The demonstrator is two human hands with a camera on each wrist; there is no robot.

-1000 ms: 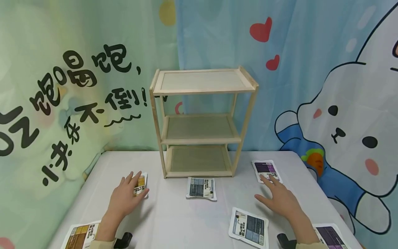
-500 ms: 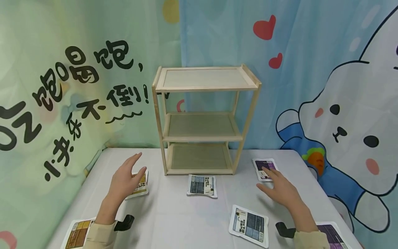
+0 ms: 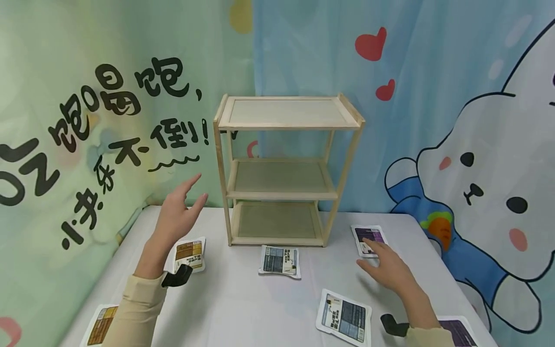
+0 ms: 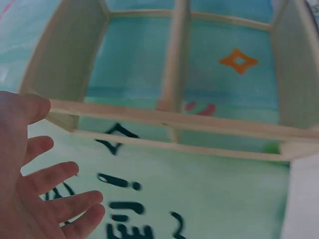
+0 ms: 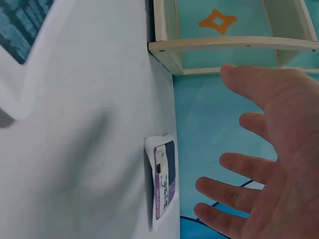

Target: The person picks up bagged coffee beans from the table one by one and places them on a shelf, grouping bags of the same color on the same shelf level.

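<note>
My left hand (image 3: 178,219) is raised to the left of a three-tier wooden shelf (image 3: 288,128), fingers spread and holding nothing. Behind its wrist lies a white pouch with a brown-and-yellow label (image 3: 190,254). In the left wrist view the thumb overlaps the shelf's wooden edge (image 4: 124,113), with the other fingers apart. Over the right side of the table, my right hand (image 3: 389,267) hovers with relaxed fingers, also holding nothing. Just beyond its fingertips is a pouch with a purple label (image 3: 367,236), which shows in the right wrist view as a slim pouch (image 5: 163,181) on the table.
A blue-grey labelled pouch (image 3: 279,261) lies before the shelf, and a larger one (image 3: 344,318) is nearer the front. Two more, a brown pouch (image 3: 101,324) and a purple pouch (image 3: 457,332), are partly covered by the sleeves. Printed curtains (image 3: 303,53) hang behind the white table (image 3: 243,308).
My left hand has risen and moved away from the brown-and-yellow pouch, which is now mostly uncovered. The right hand has stayed nearly in place, and the pouches lie where they were.
</note>
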